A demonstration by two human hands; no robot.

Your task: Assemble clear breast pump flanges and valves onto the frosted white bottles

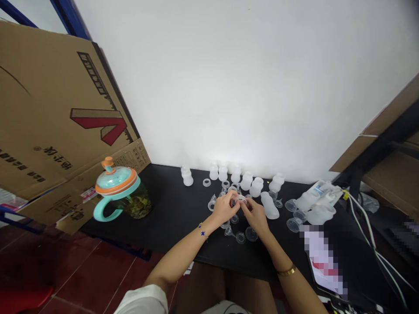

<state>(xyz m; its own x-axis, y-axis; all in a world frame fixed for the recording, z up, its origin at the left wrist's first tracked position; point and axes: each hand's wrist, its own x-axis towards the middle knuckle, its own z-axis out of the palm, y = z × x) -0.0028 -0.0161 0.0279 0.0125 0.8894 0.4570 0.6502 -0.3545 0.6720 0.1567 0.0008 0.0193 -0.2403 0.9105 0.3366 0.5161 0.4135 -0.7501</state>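
Note:
My left hand [225,208] and my right hand [256,214] meet over the middle of the black table, fingers closed on a small translucent bottle collar ring [241,198]. Fingers partly cover it, so any part fitted inside it cannot be made out. Around my hands lie several loose clear rings and nipple-like pieces, among them a funnel-shaped piece [229,231] and a round clear cap [251,234]. Just right of my right hand a frosted bottle [270,206] lies on its side. Several open-necked frosted bottles [256,187] stand behind my hands.
One bottle with a clear top [187,175] stands apart near the wall, beside a ring [206,182]. At left are a lidded tea jug [139,203] and a large cardboard box [49,109]. More bottles [321,214], a phone [324,261] and white cables [363,218] occupy the right.

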